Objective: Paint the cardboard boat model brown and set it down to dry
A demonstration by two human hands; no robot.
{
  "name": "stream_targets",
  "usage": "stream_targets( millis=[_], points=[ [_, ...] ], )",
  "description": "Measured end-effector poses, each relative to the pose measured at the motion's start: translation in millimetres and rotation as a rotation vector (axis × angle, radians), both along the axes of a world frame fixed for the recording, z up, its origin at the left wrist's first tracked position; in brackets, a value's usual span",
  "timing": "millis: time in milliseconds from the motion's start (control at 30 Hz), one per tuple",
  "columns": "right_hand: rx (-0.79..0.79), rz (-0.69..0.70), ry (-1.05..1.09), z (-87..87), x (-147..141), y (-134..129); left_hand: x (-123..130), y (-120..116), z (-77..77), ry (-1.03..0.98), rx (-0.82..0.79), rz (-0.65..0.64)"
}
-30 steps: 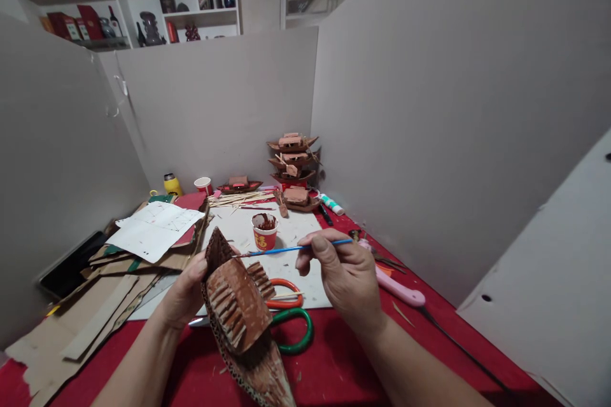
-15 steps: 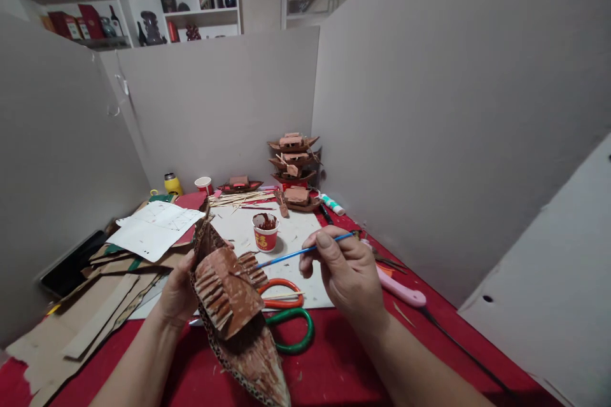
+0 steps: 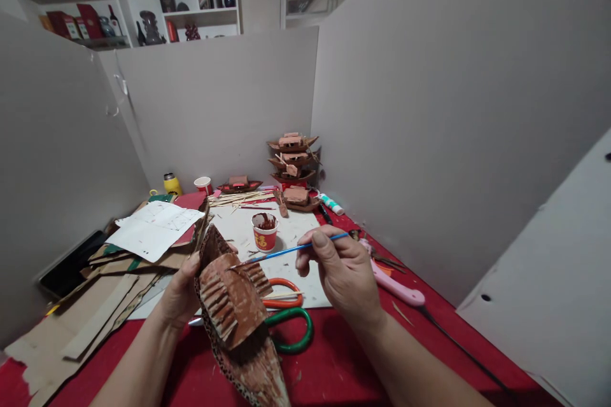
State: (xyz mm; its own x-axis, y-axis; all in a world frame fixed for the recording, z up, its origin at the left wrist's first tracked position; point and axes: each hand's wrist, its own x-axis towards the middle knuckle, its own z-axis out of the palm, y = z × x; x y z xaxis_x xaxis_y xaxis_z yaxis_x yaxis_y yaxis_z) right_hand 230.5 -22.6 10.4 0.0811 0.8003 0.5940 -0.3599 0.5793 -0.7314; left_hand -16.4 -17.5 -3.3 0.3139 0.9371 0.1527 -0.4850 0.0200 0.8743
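Note:
My left hand [image 3: 179,289] grips a brown-painted cardboard model boat [image 3: 248,362] by its left side, holding it tilted over the table. The boat has a curved roof [image 3: 243,305] with corrugated strips along both sides and patchy paint. Between the thumb and fingers of my right hand [image 3: 341,273] is a thin blue paintbrush [image 3: 286,250], whose tip meets the upper part of the roof. A red and white paper cup [image 3: 265,238] with brown paint inside stands beyond the brush. Scissors with one orange and one green handle [image 3: 305,334] lie partly behind the boat.
Cardboard sheets [image 3: 95,324] and a white paper [image 3: 155,229] are piled at left. Several finished model boats [image 3: 292,159] are stacked at the back, near thin wooden sticks [image 3: 238,198]. At right lies a pink-handled tool [image 3: 401,286] with a cord. Grey partitions [image 3: 443,108] enclose the table.
The brush tip has shifted up and left along the roof, and my right hand has moved slightly left. The boat's far end has tipped lower.

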Motion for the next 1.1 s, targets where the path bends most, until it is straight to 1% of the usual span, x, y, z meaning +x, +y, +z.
stream_targets(
  millis=[100,167,233,367,533,600,767,933,1100],
  points=[
    [-0.02,0.014,-0.012,-1.0,1.1,-0.1,-1.1,1.5,-1.4,-0.035,-0.032,0.045],
    [-0.04,0.03,-0.014,-2.5,2.4,0.5,-1.9,2.8,-1.7,-0.069,-0.034,0.097],
    [-0.053,0.04,-0.017,-3.8,3.5,1.3,-2.4,3.9,-1.6,-0.088,-0.034,0.117],
    [-0.048,0.028,-0.02,-3.8,3.6,1.9,-2.3,4.1,-1.8,-0.07,-0.033,0.09],
    [-0.026,-0.022,-0.009,-2.4,2.4,0.8,-0.2,0.4,-0.3,0.034,0.007,0.001],
    [-0.031,-0.029,-0.012,-2.7,2.7,0.9,0.5,-1.0,0.6,0.043,0.015,-0.013],
    [-0.073,0.02,-0.019,-4.5,4.4,1.6,0.2,-1.0,1.2,-0.058,-0.082,0.009],
    [-0.071,0.014,-0.011,-4.1,4.3,2.0,-0.7,-0.3,0.6,-0.087,-0.061,0.067],
    [-0.051,-0.04,-0.008,-2.7,3.2,3.3,-0.3,-3.2,0.1,-0.044,-0.053,-0.011]
  ],
)
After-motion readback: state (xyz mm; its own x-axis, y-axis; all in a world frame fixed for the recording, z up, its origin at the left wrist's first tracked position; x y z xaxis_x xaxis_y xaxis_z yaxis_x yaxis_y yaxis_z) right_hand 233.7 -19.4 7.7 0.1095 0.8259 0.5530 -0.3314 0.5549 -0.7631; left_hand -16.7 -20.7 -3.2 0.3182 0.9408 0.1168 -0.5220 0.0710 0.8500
